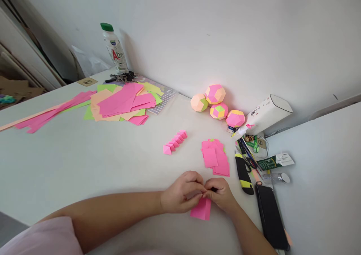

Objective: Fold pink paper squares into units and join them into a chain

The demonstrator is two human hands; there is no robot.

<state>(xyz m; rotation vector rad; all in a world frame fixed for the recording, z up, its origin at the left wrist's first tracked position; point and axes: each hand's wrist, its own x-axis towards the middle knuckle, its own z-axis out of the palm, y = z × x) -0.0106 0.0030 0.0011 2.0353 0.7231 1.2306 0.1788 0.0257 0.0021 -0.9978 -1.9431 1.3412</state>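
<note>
Between both hands is a pink sheet of paper (200, 210) with a lengthwise crease, its lower part hanging below the fingers. My left hand (184, 192) pinches its upper edge from the left, and my right hand (220, 193) pinches the same edge from the right, the fingertips nearly meeting. Just beyond lies a stack of pink paper pieces (221, 161), with bits of green at its edge. To its left sits a slanting row of folded pink paper units (175, 142).
Several paper balls (215, 94) rest against the wall. Loose coloured sheets (118, 106) and long strips (53, 114) lie at left, near a bottle (115, 50). Along the right edge are a utility knife (244, 174), a black phone-like object (272, 217), a tube (275, 161) and a white box (267, 112).
</note>
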